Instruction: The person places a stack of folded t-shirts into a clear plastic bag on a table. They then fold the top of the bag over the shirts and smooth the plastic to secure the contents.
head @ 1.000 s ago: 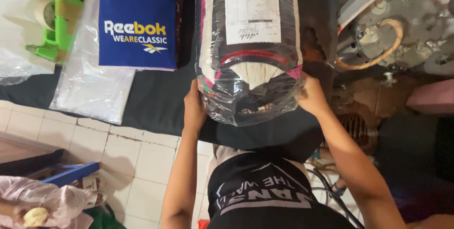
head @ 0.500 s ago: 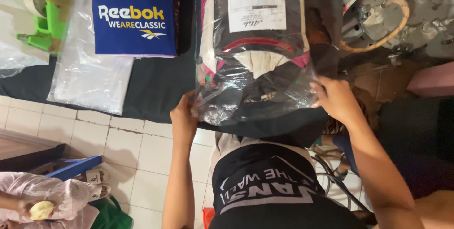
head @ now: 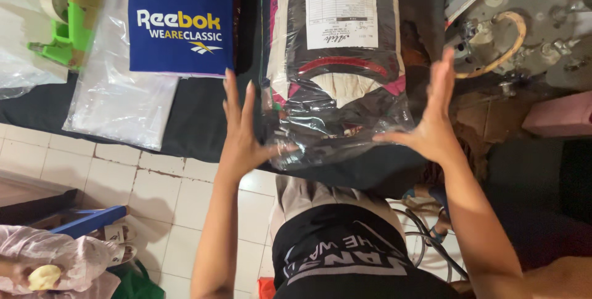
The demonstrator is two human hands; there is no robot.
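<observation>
Far left on the dark cloth point(head: 203, 126): a green tape dispenser point(head: 71, 18) with its roll, resting on an empty clear plastic bag point(head: 117, 98), with a blue folded garment point(head: 180, 21) beside it. Your left hand point(head: 242, 129) is flat and spread, fingers straight, thumb touching the near left corner of the clear packed bag point(head: 336, 64), gripping nothing. That bag lies on the cloth between your hands; it holds folded dark, cream and pink clothing with a white printed slip on top, and its loose open end faces you, likely left slack for pressing flat. Your right hand point(head: 435, 117) is also splayed, its thumb at the bag's right corner, nothing clasped. Grey machine parts point(head: 530, 21) sit far right.
</observation>
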